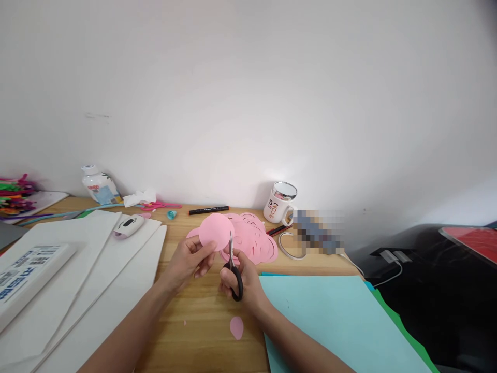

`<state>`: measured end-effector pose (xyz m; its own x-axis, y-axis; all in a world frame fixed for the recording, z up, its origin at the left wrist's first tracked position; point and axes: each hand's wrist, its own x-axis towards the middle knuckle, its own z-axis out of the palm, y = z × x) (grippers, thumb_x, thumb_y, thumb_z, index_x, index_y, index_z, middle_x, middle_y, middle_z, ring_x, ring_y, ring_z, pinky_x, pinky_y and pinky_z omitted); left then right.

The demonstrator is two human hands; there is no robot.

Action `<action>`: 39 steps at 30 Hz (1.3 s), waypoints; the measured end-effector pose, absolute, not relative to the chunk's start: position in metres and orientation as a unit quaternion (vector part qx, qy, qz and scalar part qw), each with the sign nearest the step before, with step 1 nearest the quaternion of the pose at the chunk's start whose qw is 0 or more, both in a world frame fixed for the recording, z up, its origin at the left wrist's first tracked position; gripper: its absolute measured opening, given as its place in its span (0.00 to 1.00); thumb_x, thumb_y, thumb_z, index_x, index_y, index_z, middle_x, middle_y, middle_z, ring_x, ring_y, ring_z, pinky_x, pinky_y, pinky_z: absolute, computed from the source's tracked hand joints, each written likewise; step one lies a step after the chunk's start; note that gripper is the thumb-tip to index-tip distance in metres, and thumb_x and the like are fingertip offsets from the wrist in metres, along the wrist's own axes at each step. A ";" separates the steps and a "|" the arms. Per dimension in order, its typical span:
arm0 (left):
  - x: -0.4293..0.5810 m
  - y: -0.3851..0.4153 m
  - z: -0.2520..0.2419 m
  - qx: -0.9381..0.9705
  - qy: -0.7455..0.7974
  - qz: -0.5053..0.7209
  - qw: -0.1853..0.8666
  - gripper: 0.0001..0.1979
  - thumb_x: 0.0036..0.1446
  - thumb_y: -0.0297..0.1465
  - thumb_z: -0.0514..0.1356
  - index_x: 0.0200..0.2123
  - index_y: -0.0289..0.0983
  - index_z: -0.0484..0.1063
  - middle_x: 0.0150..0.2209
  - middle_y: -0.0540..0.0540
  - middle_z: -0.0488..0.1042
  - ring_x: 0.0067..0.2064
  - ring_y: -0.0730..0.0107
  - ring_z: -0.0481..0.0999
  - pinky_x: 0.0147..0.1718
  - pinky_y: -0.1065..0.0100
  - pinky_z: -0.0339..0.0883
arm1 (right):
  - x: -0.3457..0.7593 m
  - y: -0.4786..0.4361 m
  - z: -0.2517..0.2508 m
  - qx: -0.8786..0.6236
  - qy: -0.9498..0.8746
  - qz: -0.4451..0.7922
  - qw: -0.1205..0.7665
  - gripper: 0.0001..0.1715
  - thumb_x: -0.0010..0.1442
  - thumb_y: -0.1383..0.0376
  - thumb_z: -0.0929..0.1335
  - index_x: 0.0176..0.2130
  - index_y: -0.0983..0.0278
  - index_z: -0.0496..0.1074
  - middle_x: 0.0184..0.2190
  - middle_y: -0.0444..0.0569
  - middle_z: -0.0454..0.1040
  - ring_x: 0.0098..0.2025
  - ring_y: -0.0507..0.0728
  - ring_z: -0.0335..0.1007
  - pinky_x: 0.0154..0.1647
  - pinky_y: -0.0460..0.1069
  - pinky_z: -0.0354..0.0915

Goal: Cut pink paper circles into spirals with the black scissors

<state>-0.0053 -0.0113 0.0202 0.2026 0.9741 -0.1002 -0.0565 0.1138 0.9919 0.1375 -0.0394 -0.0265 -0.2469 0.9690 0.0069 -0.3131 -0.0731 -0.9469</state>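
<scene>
A round pink paper disc (pixel 215 231) is pinched at its lower edge between the thumb and fingers of my left hand (pixel 194 257). My right hand (pixel 244 280) grips black-handled scissors (pixel 236 282) through the loops, blades pointing up. The blades meet the right edge of the disc; whether they are parted is hard to see. Behind both hands lies a heap of pink paper pieces (pixel 254 238), partly hidden by the disc. A small pink petal-shaped piece (pixel 236 328) rests on the wooden table (pixel 205 326) below my right hand.
Light-blue sheets (pixel 322 311) lie at right, white sheets (pixel 128 295) at left with a white box (pixel 33 277). Along the wall stand a white mug (pixel 277 204) and a white bottle (pixel 101 186), with a black marker (pixel 208 210) and pink scissors (pixel 161 205) between them.
</scene>
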 end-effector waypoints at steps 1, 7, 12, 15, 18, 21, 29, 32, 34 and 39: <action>-0.005 -0.011 0.020 0.498 0.456 0.436 0.595 0.19 0.46 0.45 0.64 0.21 0.35 0.66 0.15 0.54 0.66 0.13 0.81 0.57 0.12 0.75 0.46 | 0.137 -0.040 -0.026 -0.358 -0.462 0.640 0.498 0.29 0.46 0.54 0.73 0.42 0.60 0.58 0.10 0.27 0.57 0.11 0.47 0.51 0.16 0.44 0.54; -0.005 -0.011 0.020 0.502 0.475 0.444 0.571 0.18 0.42 0.40 0.67 0.17 0.35 0.64 0.13 0.56 0.63 0.13 0.84 0.53 0.14 0.75 0.42 | 0.138 -0.042 -0.019 -0.377 -0.466 0.637 0.484 0.30 0.45 0.55 0.74 0.41 0.60 0.58 0.13 0.31 0.62 0.15 0.48 0.55 0.18 0.44 0.54; -0.005 -0.012 0.017 0.538 0.468 0.429 0.555 0.18 0.43 0.39 0.66 0.16 0.35 0.63 0.12 0.57 0.60 0.14 0.83 0.53 0.15 0.75 0.41 | 0.142 -0.041 -0.011 -0.370 -0.469 0.622 0.506 0.35 0.41 0.55 0.77 0.43 0.61 0.59 0.22 0.37 0.67 0.22 0.50 0.57 0.21 0.44 0.52; -0.006 -0.012 0.016 0.546 0.470 0.424 0.549 0.17 0.44 0.39 0.65 0.16 0.36 0.63 0.12 0.57 0.59 0.14 0.83 0.52 0.15 0.74 0.41 | 0.142 -0.040 -0.009 -0.367 -0.461 0.626 0.510 0.35 0.40 0.55 0.77 0.43 0.60 0.59 0.24 0.38 0.67 0.24 0.50 0.57 0.23 0.45 0.54; -0.007 -0.011 0.015 0.552 0.465 0.422 0.549 0.17 0.45 0.39 0.65 0.17 0.36 0.63 0.12 0.58 0.58 0.14 0.82 0.52 0.15 0.74 0.42 | 0.142 -0.040 -0.011 -0.366 -0.460 0.631 0.507 0.36 0.40 0.55 0.77 0.43 0.60 0.59 0.23 0.37 0.66 0.23 0.50 0.55 0.23 0.44 0.53; -0.007 -0.011 0.015 0.551 0.460 0.428 0.550 0.18 0.44 0.40 0.65 0.16 0.36 0.63 0.12 0.58 0.58 0.15 0.82 0.51 0.15 0.74 0.42 | 0.142 -0.040 -0.013 -0.365 -0.469 0.626 0.505 0.34 0.42 0.55 0.76 0.43 0.60 0.59 0.21 0.36 0.64 0.22 0.49 0.53 0.21 0.44 0.51; -0.007 -0.011 0.017 0.542 0.451 0.436 0.559 0.17 0.44 0.39 0.66 0.16 0.36 0.64 0.12 0.57 0.58 0.15 0.83 0.52 0.16 0.74 0.44 | 0.143 -0.039 -0.018 -0.375 -0.489 0.608 0.501 0.32 0.46 0.54 0.73 0.44 0.61 0.58 0.17 0.35 0.65 0.20 0.50 0.59 0.21 0.45 0.55; -0.008 -0.011 0.018 0.535 0.458 0.439 0.558 0.17 0.43 0.40 0.66 0.16 0.36 0.64 0.12 0.57 0.59 0.15 0.83 0.52 0.15 0.74 0.43 | 0.143 -0.039 -0.018 -0.383 -0.492 0.609 0.491 0.31 0.47 0.53 0.73 0.44 0.61 0.59 0.15 0.35 0.65 0.17 0.50 0.58 0.18 0.44 0.54; -0.008 -0.011 0.018 0.534 0.466 0.440 0.552 0.18 0.43 0.40 0.66 0.16 0.36 0.64 0.12 0.56 0.59 0.15 0.82 0.52 0.15 0.74 0.43 | 0.143 -0.038 -0.018 -0.388 -0.487 0.610 0.490 0.30 0.46 0.53 0.73 0.44 0.61 0.59 0.14 0.34 0.65 0.15 0.49 0.57 0.16 0.43 0.53; -0.009 -0.010 0.019 0.536 0.467 0.437 0.551 0.17 0.43 0.40 0.66 0.17 0.36 0.65 0.12 0.56 0.59 0.15 0.82 0.52 0.16 0.74 0.43 | 0.140 -0.038 -0.024 -0.380 -0.476 0.616 0.500 0.29 0.47 0.53 0.73 0.42 0.60 0.59 0.12 0.31 0.62 0.13 0.49 0.57 0.16 0.44 0.55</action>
